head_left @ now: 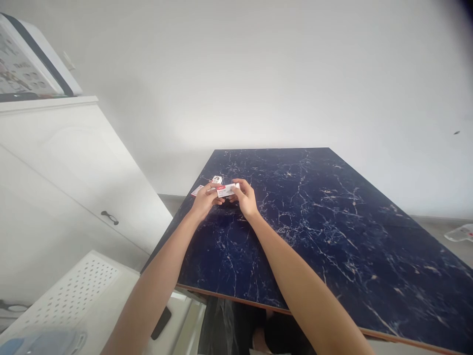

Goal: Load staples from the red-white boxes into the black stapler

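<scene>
Both my hands hold a small white-and-red cardboard box (pixel 226 190) above the dark blue table. The fingers of my left hand (pixel 205 201) close on its left end, and my right hand (pixel 245 198) pinches the right end between thumb and fingers. The print on the box is too small to read. Just behind my left hand stands another small white box with dark and red print (pixel 217 179). A flat white-and-red piece (pixel 197 190) lies to the left of that hand, partly hidden by it.
The blue marble-patterned table (pixel 310 212) reaches back to a pale wall. At the left stand a white cabinet (pixel 70 162) with a dark handle and a low white unit with a dotted top (pixel 84 281). A clear plastic item (pixel 460 232) lies at the far right, beyond the table.
</scene>
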Available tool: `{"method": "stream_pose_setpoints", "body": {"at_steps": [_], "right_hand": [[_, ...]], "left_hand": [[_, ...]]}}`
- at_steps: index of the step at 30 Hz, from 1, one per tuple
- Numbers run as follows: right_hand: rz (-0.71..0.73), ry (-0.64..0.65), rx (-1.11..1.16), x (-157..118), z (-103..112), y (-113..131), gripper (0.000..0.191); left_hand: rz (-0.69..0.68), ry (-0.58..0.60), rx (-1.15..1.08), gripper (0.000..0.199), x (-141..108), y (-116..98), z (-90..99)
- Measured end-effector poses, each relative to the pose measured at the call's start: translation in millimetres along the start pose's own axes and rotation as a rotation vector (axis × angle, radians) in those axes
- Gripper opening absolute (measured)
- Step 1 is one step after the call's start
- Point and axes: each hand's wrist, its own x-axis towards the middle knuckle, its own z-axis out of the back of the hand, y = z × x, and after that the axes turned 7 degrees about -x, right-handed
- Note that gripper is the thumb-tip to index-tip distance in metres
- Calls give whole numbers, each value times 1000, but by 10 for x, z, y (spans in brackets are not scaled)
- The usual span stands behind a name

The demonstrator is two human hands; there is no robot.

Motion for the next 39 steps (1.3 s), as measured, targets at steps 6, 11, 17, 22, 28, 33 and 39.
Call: {"method": "stream_pose_setpoints", "body": {"at_steps": [6, 11, 17, 22, 28, 33, 39], "right_hand": [[-24, -110, -43, -51, 183, 63, 32], [140, -146, -289, -143, 356, 128, 25], [497, -70, -720, -207, 308, 157, 23], [427, -11, -777, -181, 309, 97, 21], [202, 16, -472, -185, 263, 146, 19], [-4, 10, -367, -152, 219, 77, 25], [-57, -68, -92, -94, 169, 5, 29]], "left_hand": [[-5, -58, -127, 29, -9, -38, -67], [-60, -60, -224, 26, -20, -110, -19], [-70, -33, -209, 27, -13, -92, 2], [-76, -42, -236, 25, 10, -81, 32], [-30, -21, -206, 26, 6, -80, 37], [8, -29, -214, 27, 0, -59, 30], [62, 17, -246, 27, -32, -52, -7]]}}
